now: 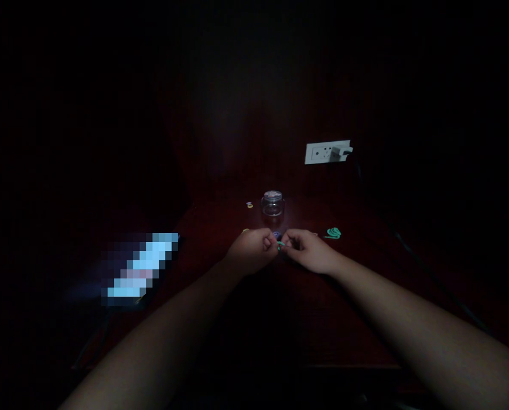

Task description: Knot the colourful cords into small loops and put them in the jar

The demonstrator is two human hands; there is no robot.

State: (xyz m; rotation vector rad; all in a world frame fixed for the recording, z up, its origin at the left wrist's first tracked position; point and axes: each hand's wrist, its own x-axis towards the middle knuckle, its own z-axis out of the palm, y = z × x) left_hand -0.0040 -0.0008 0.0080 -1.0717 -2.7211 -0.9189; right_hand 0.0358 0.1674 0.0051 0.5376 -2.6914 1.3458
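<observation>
My left hand [251,251] and my right hand [309,250] meet over the dark red table, fingers closed in pinches. Between the fingertips shows a short loop of green cord [281,245], with both hands on it. Just beyond the fingers lies a small round purple item [276,234], partly covered. A coil of the same green cord [333,233] rests to the right of my right hand. Past my left hand a bit of something yellow [245,230] peeks out; its kind is hidden.
Behind the hands stands a small clear lidded jar [273,206]. Tiny ring-like pieces [250,205] lie to its left. A bright, blurred screen [146,267] leans at left. On the wall sits a socket plate [318,153] with a plug. A cable [444,288] runs along the right. The room is very dark.
</observation>
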